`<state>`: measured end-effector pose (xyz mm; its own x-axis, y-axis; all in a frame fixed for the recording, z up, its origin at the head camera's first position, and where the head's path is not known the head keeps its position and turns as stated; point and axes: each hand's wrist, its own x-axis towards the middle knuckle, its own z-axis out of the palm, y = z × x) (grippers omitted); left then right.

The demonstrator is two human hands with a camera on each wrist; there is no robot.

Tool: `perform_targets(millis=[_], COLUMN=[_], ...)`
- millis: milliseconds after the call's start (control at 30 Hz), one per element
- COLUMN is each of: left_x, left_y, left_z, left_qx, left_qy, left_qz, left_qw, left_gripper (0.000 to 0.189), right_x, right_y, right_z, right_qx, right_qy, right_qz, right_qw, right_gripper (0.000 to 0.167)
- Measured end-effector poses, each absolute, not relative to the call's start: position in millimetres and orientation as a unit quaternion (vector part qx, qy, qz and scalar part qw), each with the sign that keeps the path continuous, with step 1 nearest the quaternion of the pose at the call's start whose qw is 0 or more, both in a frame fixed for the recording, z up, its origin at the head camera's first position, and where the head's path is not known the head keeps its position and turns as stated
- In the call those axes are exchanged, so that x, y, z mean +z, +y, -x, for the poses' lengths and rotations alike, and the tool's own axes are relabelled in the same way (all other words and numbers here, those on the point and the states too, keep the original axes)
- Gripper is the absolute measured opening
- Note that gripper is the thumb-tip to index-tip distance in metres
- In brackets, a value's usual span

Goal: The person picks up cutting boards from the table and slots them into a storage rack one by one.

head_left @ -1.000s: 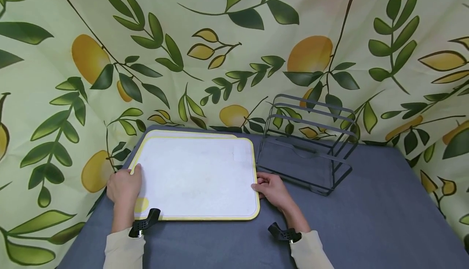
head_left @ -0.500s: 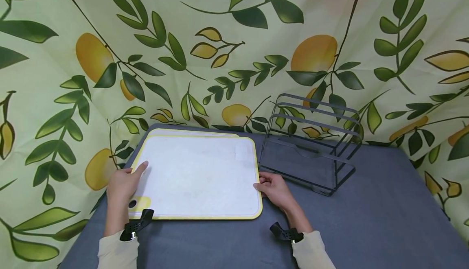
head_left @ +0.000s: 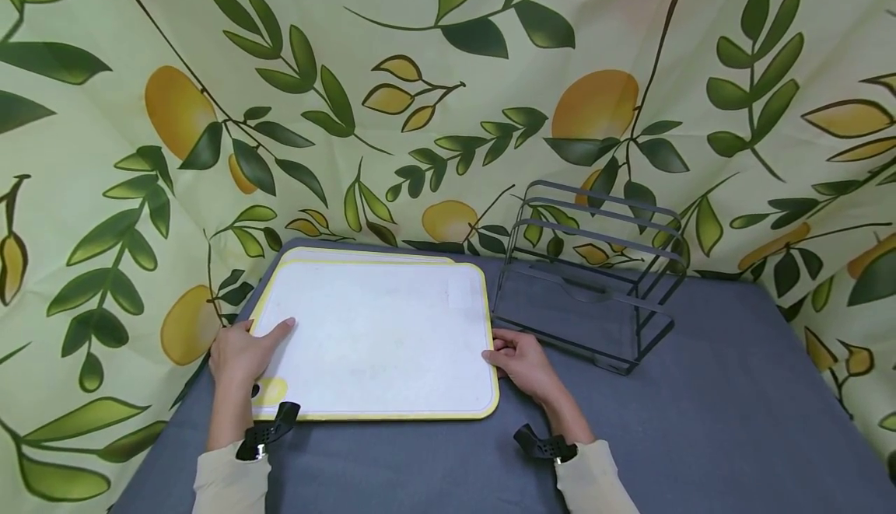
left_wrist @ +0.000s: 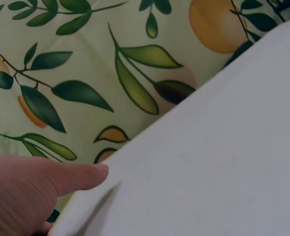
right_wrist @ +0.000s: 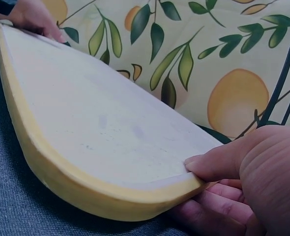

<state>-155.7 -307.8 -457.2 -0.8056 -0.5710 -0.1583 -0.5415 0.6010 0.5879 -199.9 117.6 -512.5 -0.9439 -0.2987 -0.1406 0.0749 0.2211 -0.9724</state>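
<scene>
A white board (head_left: pixel 381 335) with a yellow rim and rounded corners lies flat in front of me, over a second similar board (head_left: pixel 392 256) whose far edge peeks out behind it. My left hand (head_left: pixel 241 354) holds its left edge, thumb laid on the white face; the other fingers are mostly hidden. On the right edge, my right hand (head_left: pixel 521 362) pinches the rim. The right wrist view shows that thumb (right_wrist: pixel 216 160) on top and the fingers (right_wrist: pixel 218 209) curled underneath. A yellow patch (head_left: pixel 271 391) marks the board's near left corner, with a small black oval beside my wrist.
Right of the board stands a black wire file rack (head_left: pixel 588 288) with several upright dividers, close to my right hand. A dark blue cloth (head_left: pixel 735 389) covers the table. Behind hangs a fabric backdrop (head_left: pixel 448 94) printed with leaves and lemons.
My left thumb has slid farther inward over the board's face from the left edge. The right hand keeps its pinch, and the board stays nearly where it was.
</scene>
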Motion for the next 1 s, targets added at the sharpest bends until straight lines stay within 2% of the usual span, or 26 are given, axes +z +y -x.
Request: perform_targets(millis=[333, 1000], left_x=[-466.2, -468.2], left_y=[-308.0, -306.4], left_z=[153.6, 153.0], left_qx=[-0.311, -0.335], left_qy=[-0.892, -0.877], left_qz=[-0.322, -0.335], left_qw=[0.064, 0.075], left_gripper=[0.092, 0.089], right_x=[-513.6, -513.0], right_y=[116.3, 117.6], right_z=[200.3, 200.7], right_qx=[-0.63, -0.635], right_qy=[0.757, 0.753], right_qz=[0.073, 0.073], right_qw=[0.154, 0.154], right_gripper=[0.047, 0.048])
